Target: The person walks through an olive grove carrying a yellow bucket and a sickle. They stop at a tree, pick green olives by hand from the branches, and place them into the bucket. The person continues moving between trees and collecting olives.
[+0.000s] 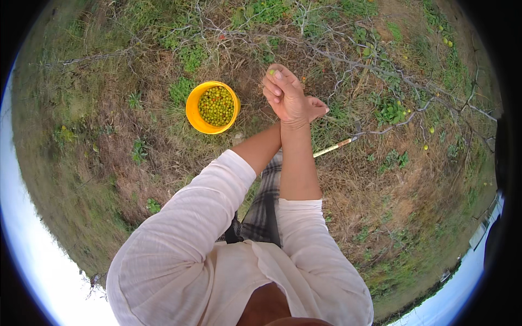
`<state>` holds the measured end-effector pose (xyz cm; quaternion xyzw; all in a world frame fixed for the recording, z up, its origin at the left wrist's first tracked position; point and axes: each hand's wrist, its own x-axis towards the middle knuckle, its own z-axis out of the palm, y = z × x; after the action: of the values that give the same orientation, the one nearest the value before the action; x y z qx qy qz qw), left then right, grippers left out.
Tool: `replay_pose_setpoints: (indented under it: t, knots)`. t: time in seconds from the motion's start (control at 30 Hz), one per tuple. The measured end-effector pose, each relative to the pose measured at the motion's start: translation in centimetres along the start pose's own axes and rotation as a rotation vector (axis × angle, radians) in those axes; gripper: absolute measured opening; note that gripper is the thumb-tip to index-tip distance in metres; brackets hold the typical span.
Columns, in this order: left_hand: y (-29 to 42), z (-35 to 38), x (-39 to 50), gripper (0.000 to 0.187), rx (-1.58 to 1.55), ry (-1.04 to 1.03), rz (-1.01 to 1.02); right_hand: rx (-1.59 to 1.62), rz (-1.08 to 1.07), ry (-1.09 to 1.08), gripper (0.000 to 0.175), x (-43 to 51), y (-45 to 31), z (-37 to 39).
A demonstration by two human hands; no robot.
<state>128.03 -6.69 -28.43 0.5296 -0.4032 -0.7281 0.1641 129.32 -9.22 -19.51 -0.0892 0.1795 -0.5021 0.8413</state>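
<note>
My right hand (284, 90) is curled with a small green fruit (272, 72) between thumb and fingers. It is raised over the dry ground, to the right of a yellow bucket (191, 115). Many small round fruits (216, 106), mostly green with a few reddish ones, lie inside the bucket. My left forearm crosses beneath the right one. Only part of my left hand (317, 108) shows past the right wrist; whether it holds anything is hidden.
Bare, grey branches (338, 58) arch across the ground ahead and to the right. Yellow-green fruits (431, 130) hang or lie at the right. A thin pale stick (332, 148) slants beside my right forearm. Dry grass and green weeds (390, 112) cover the soil.
</note>
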Motion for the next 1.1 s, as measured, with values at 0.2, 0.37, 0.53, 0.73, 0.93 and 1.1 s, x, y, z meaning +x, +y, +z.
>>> replay_pose_setpoints:
  t: [0.2,0.37,0.53,0.73,0.93,1.1]
  knots:
    - [-1.4,-1.4,1.4,0.026,-0.025,-0.020,0.192,-0.319,0.231,0.270,0.011,0.1,-0.6,-1.8]
    - [-2.1,-1.9,1.6,0.025,0.074,0.045,0.181,-0.637,0.437,0.314,0.013,1.0,2.2,-1.3]
    - [-2.6,-2.4,1.3,0.024,0.191,0.168,0.290,-1.046,0.621,-0.078,0.047,1.9,8.4,0.4]
    - [-1.7,-3.5,1.4,0.021,0.168,0.065,0.155,-1.472,-0.027,-0.127,0.030,1.1,9.6,2.7]
    - [-1.4,-4.6,2.4,0.025,0.210,0.030,0.208,-1.322,-0.385,0.105,0.013,-7.6,4.3,6.5]
    - [1.4,-5.3,3.4,0.029,0.214,-0.083,0.079,-1.068,-0.344,0.491,0.015,-15.1,0.7,7.6]
